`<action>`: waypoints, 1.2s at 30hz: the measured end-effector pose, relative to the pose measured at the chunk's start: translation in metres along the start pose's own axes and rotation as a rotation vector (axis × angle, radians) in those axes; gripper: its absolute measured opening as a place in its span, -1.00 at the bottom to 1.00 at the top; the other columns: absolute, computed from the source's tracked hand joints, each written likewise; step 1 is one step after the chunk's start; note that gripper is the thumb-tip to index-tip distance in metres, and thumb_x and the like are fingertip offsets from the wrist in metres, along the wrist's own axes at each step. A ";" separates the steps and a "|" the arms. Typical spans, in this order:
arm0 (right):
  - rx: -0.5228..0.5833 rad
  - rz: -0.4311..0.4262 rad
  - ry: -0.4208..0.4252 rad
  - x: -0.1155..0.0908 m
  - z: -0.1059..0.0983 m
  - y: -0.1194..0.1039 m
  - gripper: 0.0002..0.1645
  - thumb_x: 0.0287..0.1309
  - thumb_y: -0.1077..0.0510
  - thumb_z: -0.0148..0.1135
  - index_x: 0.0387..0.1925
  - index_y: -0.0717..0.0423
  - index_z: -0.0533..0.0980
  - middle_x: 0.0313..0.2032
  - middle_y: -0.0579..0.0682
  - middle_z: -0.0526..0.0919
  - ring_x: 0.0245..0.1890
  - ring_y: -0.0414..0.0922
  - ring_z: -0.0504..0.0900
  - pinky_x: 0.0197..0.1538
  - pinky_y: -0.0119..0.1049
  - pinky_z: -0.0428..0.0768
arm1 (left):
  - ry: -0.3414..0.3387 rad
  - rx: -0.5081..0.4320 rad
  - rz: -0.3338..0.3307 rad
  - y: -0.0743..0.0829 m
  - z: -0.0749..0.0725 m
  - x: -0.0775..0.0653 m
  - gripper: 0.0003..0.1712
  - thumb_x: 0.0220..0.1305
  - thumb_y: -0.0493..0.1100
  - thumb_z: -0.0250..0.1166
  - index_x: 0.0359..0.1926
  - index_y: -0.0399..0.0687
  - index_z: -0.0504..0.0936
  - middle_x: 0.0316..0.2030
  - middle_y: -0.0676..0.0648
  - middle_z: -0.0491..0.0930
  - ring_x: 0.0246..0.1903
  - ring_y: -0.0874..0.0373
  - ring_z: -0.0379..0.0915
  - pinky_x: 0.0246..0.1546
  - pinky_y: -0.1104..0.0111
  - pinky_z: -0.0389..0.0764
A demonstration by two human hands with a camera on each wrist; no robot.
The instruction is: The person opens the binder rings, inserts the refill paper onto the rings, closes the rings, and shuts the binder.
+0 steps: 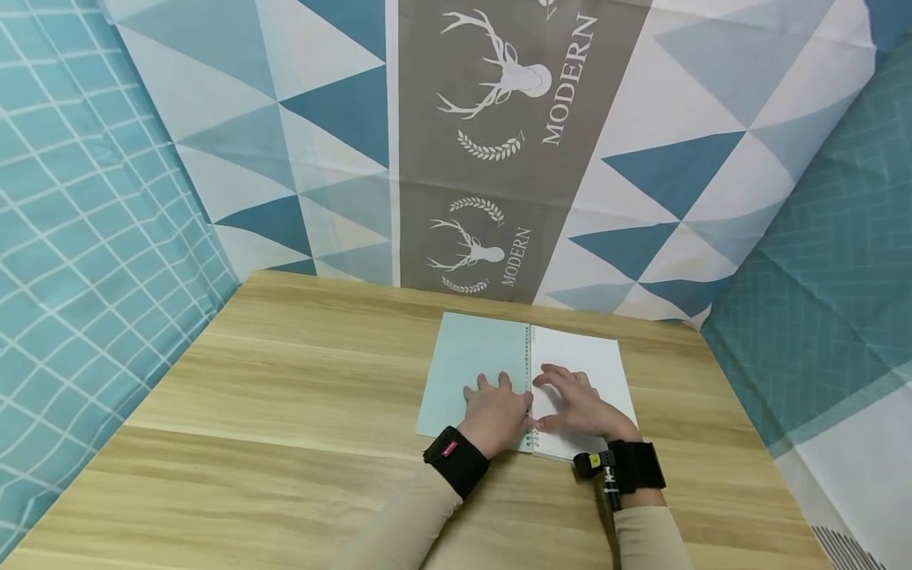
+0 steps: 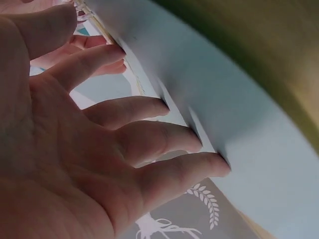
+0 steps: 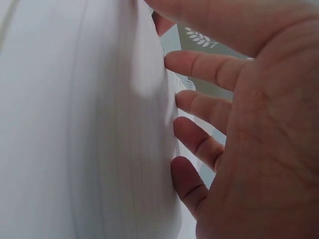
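Note:
A spiral notebook (image 1: 577, 356) lies spread on the wooden table, its pale green cover (image 1: 456, 356) to the left and white pages to the right. My left hand (image 1: 495, 416) rests its spread fingertips on the green side near the coil. In the left wrist view those fingertips (image 2: 217, 164) press on the pale green surface. My right hand (image 1: 580, 404) touches the white page beside the binding, fingers slightly bent and apart. The right wrist view shows its fingertips (image 3: 185, 127) against the lined page (image 3: 109, 129). Neither hand grips anything.
The wooden table (image 1: 285, 380) stretches out left of the notebook. A patterned cloth (image 1: 342, 142) with deer prints hangs behind the table, with a blue grid cloth (image 1: 93, 198) at left and a teal cloth (image 1: 819, 277) at right. Both wrists wear black bands.

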State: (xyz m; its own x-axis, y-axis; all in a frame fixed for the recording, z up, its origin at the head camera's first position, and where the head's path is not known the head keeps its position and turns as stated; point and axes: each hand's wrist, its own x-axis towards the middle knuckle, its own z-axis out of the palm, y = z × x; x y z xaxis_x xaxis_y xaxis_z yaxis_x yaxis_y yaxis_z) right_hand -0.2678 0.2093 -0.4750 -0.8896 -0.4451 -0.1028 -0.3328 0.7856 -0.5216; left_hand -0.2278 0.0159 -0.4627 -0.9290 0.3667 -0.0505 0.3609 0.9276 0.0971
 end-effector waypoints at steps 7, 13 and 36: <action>0.009 -0.007 -0.023 -0.006 0.000 0.001 -0.10 -0.13 -0.16 0.64 0.26 -0.03 0.47 0.54 0.20 0.19 0.33 0.26 0.23 0.23 0.40 0.27 | -0.067 -0.011 0.039 -0.008 0.000 -0.002 -0.36 0.34 0.39 0.19 0.36 0.37 0.50 0.40 -0.27 0.41 0.29 -0.48 0.38 0.07 -0.30 0.55; -0.023 -0.018 -0.010 -0.004 -0.002 -0.004 -0.10 -0.14 -0.17 0.64 0.24 -0.02 0.48 0.53 0.23 0.21 0.33 0.29 0.24 0.22 0.41 0.27 | -0.069 -0.004 0.036 -0.009 -0.005 -0.001 -0.31 0.29 0.40 0.23 0.38 0.38 0.48 0.41 -0.27 0.40 0.30 -0.48 0.38 0.08 -0.30 0.55; -0.080 0.073 -0.008 -0.026 -0.035 -0.047 -0.26 0.39 -0.04 0.25 0.43 0.24 0.32 0.41 0.31 0.38 0.45 0.30 0.31 0.36 0.25 0.39 | 0.112 -0.034 0.145 -0.028 -0.037 -0.028 -0.40 0.45 0.26 0.16 0.37 0.14 0.50 0.25 -0.18 0.58 0.24 -0.16 0.54 -0.02 -0.05 0.69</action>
State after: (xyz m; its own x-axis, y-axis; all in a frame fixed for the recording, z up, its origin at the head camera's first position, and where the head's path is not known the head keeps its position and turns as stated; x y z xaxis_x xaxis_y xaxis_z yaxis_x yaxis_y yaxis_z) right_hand -0.2401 0.1987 -0.4182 -0.9098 -0.3889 -0.1449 -0.2918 0.8477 -0.4429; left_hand -0.2150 -0.0234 -0.4275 -0.8716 0.4841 0.0775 0.4902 0.8619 0.1293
